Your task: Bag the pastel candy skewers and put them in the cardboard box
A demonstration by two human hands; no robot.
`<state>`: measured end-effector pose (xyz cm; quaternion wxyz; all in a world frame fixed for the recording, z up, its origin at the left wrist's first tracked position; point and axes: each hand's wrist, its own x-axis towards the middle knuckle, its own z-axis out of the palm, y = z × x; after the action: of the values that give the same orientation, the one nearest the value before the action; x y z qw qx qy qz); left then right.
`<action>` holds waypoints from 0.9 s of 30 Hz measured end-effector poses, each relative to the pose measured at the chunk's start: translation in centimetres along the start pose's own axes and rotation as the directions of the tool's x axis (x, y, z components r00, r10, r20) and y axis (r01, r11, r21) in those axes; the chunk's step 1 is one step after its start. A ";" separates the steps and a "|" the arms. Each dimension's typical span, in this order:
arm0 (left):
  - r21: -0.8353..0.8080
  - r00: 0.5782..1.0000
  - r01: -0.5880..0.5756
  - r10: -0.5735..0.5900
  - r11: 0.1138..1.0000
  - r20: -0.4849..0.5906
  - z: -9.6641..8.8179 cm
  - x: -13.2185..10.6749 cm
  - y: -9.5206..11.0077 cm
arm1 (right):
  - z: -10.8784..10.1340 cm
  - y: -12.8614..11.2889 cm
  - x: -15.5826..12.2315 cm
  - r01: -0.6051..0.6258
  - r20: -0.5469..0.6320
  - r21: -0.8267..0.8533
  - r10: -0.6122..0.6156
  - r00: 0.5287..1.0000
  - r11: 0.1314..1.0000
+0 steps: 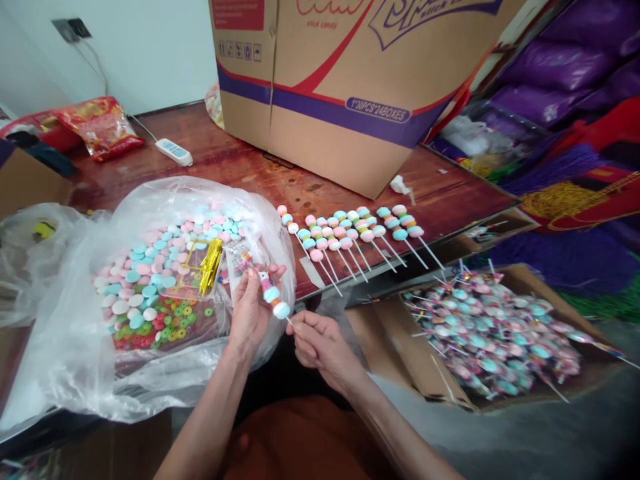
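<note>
A candy skewer (272,295) with pale blue, white and orange pieces is held between my two hands. My left hand (249,308) is closed around its upper end, where a pink-and-white printed wrapper shows. With thumb and fingers, my right hand (320,343) pinches the white stick below the lowest candy. Beside my left hand, a clear plastic bag (150,390) lies spread open, with pastel candies (135,277) and ring gummies (173,322) on it. Gold twist ties (211,267) rest in a small clear tray there. Several unwrapped candy skewers (345,233) lie in a row to the right.
A large cardboard carton (320,140) stands at the back of the wooden table (240,157). Lower right, an open box (390,337) holds many wrapped candy skewers (505,340). A red snack packet (100,130) and a white power strip (173,152) sit back left.
</note>
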<state>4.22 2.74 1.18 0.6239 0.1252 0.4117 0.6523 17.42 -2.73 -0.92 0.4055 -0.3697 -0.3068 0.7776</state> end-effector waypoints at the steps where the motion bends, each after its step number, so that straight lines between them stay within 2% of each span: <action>1: 0.010 1.000 -0.008 0.008 1.000 0.005 0.0 -0.1 0.0 | 0.1 0.1 -0.1 0.054 -0.041 -0.123 -0.059 0.997 0.991; 3: 0.038 0.999 -0.013 0.012 0.999 0.031 0.0 -0.2 -0.2 | 0.2 0.3 -0.1 0.162 -0.088 -0.406 -0.215 0.973 0.899; 5: 0.069 0.998 -0.009 0.005 0.998 0.058 0.0 -0.4 -0.4 | 0.1 0.4 0.0 0.258 -0.057 -0.654 -0.386 0.921 0.711; 7: 0.087 0.997 0.000 -0.007 0.996 0.073 0.0 -0.6 -0.6 | -0.1 0.6 0.3 0.322 0.018 -0.806 -0.523 0.852 0.497; 9: 0.088 0.996 0.016 -0.023 0.996 0.081 -0.1 -0.6 -0.6 | -0.4 0.8 0.5 0.345 0.078 -0.868 -0.588 0.805 0.357; 10: 0.086 0.996 0.029 -0.037 0.996 0.085 -0.1 -0.6 -0.5 | -0.5 0.8 0.5 0.350 0.096 -0.877 -0.592 0.800 0.329; 12: 0.074 0.995 0.054 -0.060 0.996 0.085 -0.3 -0.4 -0.3 | -0.6 0.6 0.4 0.355 0.111 -0.869 -0.564 0.818 0.344; 16: 0.053 0.995 0.080 -0.083 0.995 0.053 -0.5 -0.1 0.1 | -0.6 -0.5 -0.1 0.306 0.053 -0.819 -0.468 0.882 0.484; 18: 0.064 0.995 0.086 -0.089 0.994 0.044 -0.5 0.0 0.2 | -0.6 -1.0 -0.1 0.278 0.023 -0.808 -0.443 0.896 0.519; 20: 0.086 0.993 0.101 -0.105 0.991 0.047 -0.5 -0.1 0.2 | -0.7 -1.4 0.2 0.291 0.039 -0.828 -0.467 0.883 0.480; 25: 0.082 0.995 0.102 -0.103 0.991 0.007 -0.6 0.1 0.4 | -1.2 -0.9 0.6 0.382 0.215 -0.895 -0.527 0.822 0.231; 27: 0.041 0.996 0.091 -0.091 0.995 -0.005 -0.7 0.2 0.4 | -1.3 -0.5 0.4 0.380 0.225 -0.903 -0.533 0.816 0.202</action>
<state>3.38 2.75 0.94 0.6495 0.1183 0.4314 0.6149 18.59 -1.89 -1.35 0.3576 -0.4743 -0.7527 0.2839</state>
